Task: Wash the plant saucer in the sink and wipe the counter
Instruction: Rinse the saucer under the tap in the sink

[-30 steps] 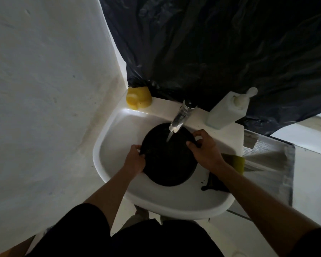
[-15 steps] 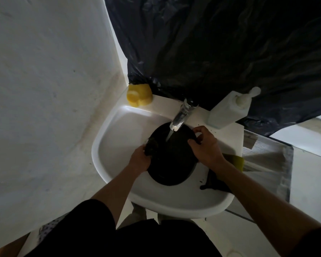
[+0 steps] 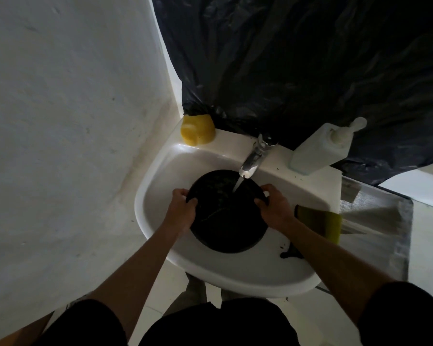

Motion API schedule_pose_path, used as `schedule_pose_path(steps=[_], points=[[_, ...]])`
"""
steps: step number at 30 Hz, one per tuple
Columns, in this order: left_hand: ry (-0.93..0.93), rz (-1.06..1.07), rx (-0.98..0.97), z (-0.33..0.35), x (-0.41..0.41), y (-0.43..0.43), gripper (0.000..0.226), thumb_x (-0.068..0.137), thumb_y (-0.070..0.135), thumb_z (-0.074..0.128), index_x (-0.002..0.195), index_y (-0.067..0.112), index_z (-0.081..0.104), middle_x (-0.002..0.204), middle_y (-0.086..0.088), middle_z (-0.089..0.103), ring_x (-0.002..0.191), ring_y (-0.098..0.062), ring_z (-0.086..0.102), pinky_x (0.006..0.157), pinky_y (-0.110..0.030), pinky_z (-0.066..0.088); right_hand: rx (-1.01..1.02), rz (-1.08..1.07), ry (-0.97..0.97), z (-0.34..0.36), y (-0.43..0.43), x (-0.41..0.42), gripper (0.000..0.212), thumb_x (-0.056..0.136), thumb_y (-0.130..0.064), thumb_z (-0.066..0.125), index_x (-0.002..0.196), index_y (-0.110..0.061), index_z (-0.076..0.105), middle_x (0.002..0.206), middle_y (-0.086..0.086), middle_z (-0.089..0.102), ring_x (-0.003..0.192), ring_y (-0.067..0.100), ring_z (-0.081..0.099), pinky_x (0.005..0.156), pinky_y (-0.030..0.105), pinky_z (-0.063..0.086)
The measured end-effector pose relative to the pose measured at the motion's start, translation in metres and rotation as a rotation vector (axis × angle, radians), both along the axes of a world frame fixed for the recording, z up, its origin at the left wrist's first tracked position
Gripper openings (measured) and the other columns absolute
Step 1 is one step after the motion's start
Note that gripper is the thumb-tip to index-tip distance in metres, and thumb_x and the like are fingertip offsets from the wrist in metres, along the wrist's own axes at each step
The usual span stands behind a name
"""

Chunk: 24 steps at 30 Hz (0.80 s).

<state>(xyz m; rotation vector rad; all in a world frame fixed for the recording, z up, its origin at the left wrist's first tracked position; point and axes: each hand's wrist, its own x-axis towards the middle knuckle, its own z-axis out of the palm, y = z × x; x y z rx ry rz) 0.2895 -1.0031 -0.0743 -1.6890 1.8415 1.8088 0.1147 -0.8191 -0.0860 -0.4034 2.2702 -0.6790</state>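
Observation:
A round black plant saucer [image 3: 226,221] sits tilted inside the white sink [image 3: 158,171], under the chrome tap [image 3: 254,158]. Water runs from the tap onto the saucer's upper middle. My left hand [image 3: 183,208] grips the saucer's left rim, fingers curled over the edge. My right hand [image 3: 273,208] grips the right rim, thumb on the inside. A yellow-green sponge [image 3: 323,223] lies on the sink's right ledge, partly hidden behind my right wrist.
A yellow cup [image 3: 198,129] stands upside down on the sink's back left corner. A white pump soap bottle [image 3: 320,148] stands back right. Dark soil [image 3: 290,253] lies on the sink's right rim. Black plastic sheeting [image 3: 298,58] hangs behind. A white wall is close on the left.
The saucer has turned and flattened a little under the water. My left hand has shifted up along the left rim; my right hand keeps its hold on the right rim.

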Motion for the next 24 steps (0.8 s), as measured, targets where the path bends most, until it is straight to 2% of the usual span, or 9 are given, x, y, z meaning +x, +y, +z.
schedule_pose_path(steps=[2,4,9,11,14,17,20,21,24], points=[[-0.009,-0.034,-0.035,0.009,0.004,-0.002,0.021,0.103,0.019,0.051,0.122,0.017,0.042,0.104,-0.013,0.064,0.088,-0.027,0.065,0.077,-0.043,0.054,-0.003,0.011,-0.018,-0.004,-0.008,0.002,0.022,0.102,-0.020,0.054,0.124,-0.018,0.053,0.089,0.006,0.065,0.064,0.009,0.058,0.043,0.014,0.040],[-0.012,-0.060,-0.076,0.017,0.006,-0.006,0.022,0.103,0.017,0.049,0.123,0.016,0.040,0.104,-0.016,0.064,0.084,-0.027,0.063,0.076,-0.044,0.053,-0.016,0.027,-0.029,-0.006,-0.017,0.004,0.023,0.102,-0.018,0.053,0.125,-0.017,0.054,0.099,0.013,0.070,0.071,0.017,0.062,0.050,0.021,0.044],[0.032,-0.134,-0.119,0.046,0.009,-0.008,0.029,0.100,0.012,0.051,0.124,0.018,0.036,0.099,-0.011,0.061,0.083,-0.028,0.064,0.074,-0.051,0.057,-0.042,0.011,-0.039,-0.012,-0.042,0.012,0.036,0.101,-0.013,0.049,0.137,-0.015,0.053,0.123,0.014,0.065,0.111,0.033,0.063,0.080,0.026,0.042],[0.063,-0.154,-0.147,0.055,0.009,-0.006,0.031,0.098,0.010,0.053,0.123,0.017,0.036,0.097,-0.004,0.058,0.083,-0.021,0.064,0.071,-0.044,0.058,-0.029,-0.045,-0.063,-0.015,-0.052,0.015,0.035,0.102,-0.014,0.048,0.136,-0.012,0.054,0.128,0.015,0.064,0.118,0.035,0.060,0.089,0.029,0.043],[0.104,-0.197,-0.208,0.062,0.009,-0.002,0.032,0.100,0.013,0.058,0.121,0.018,0.034,0.098,0.006,0.055,0.085,-0.007,0.059,0.065,-0.025,0.050,-0.023,-0.124,-0.114,-0.017,-0.065,0.017,0.033,0.103,-0.016,0.045,0.134,-0.008,0.055,0.130,0.016,0.063,0.122,0.035,0.058,0.088,0.024,0.038],[0.151,-0.195,-0.160,0.064,0.012,0.001,0.031,0.103,0.022,0.059,0.119,0.020,0.033,0.105,0.005,0.056,0.093,-0.009,0.062,0.070,-0.027,0.055,-0.018,-0.160,-0.159,-0.019,-0.074,0.017,0.034,0.102,-0.023,0.050,0.131,-0.007,0.058,0.128,0.016,0.065,0.120,0.033,0.060,0.086,0.022,0.037],[0.175,-0.123,-0.071,0.063,0.017,0.001,0.030,0.104,0.022,0.058,0.120,0.020,0.034,0.115,0.003,0.057,0.109,-0.018,0.063,0.088,-0.043,0.060,-0.034,-0.138,-0.196,-0.022,-0.077,0.014,0.033,0.100,-0.033,0.054,0.123,-0.010,0.063,0.119,0.014,0.068,0.112,0.032,0.064,0.085,0.027,0.045],[0.183,-0.085,-0.036,0.063,0.018,0.001,0.029,0.104,0.021,0.058,0.121,0.020,0.034,0.116,0.004,0.057,0.112,-0.019,0.063,0.086,-0.044,0.061,-0.061,-0.131,-0.214,-0.021,-0.076,0.012,0.027,0.100,-0.032,0.056,0.115,-0.012,0.066,0.112,0.013,0.070,0.105,0.030,0.066,0.083,0.031,0.050],[0.194,0.045,0.106,0.061,0.022,-0.001,0.030,0.105,0.020,0.055,0.126,0.017,0.035,0.120,0.004,0.055,0.110,-0.017,0.061,0.062,-0.034,0.063,-0.134,-0.160,-0.364,-0.016,-0.065,0.007,0.009,0.097,-0.017,0.060,0.096,-0.021,0.068,0.095,0.009,0.071,0.081,0.020,0.068,0.068,0.030,0.055]])
